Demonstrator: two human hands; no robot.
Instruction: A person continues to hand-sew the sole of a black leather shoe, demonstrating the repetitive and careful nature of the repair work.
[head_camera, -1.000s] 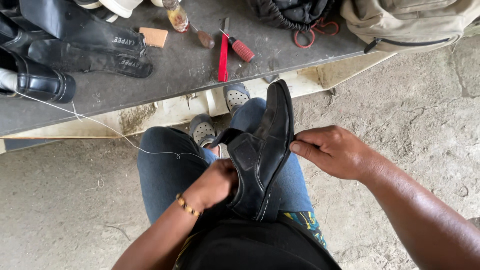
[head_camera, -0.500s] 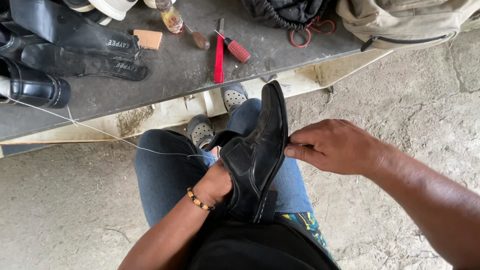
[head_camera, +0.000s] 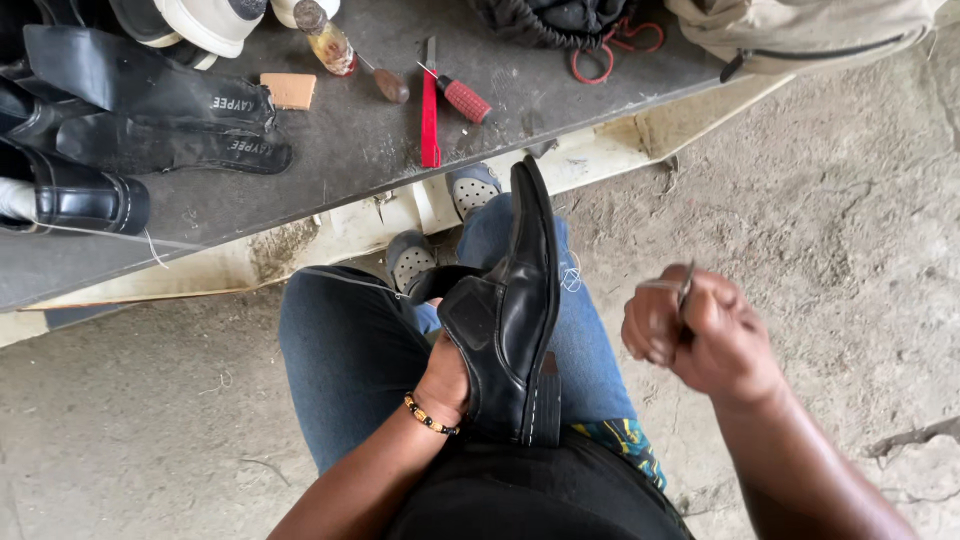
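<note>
Left hand (head_camera: 447, 375) steadies black shoe (head_camera: 512, 310) on its side on the lap. Right hand (head_camera: 700, 335), clear of shoe, is closed around thin metal needle (head_camera: 686, 285).

bench (head_camera: 330, 150): dark grey board | on it: black shoes (head_camera: 75, 195), red-handled screwdriver (head_camera: 455, 95), small bottle (head_camera: 325, 40)

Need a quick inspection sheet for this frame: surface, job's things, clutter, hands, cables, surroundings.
Surface: dark grey bench top, scuffed, on a pale frame.
Job's things: black leather shoe on its side across the lap; thin needle-like tool.
Clutter: red-handled tool, red strip, small bottle, tan block, black soles, other shoes, bags.
Hands: left hand grips the shoe at its opening; right hand is fisted on the thin tool, clear of the shoe.
Cables: red cord by the dark bag.
Surroundings: bare concrete floor.
</note>
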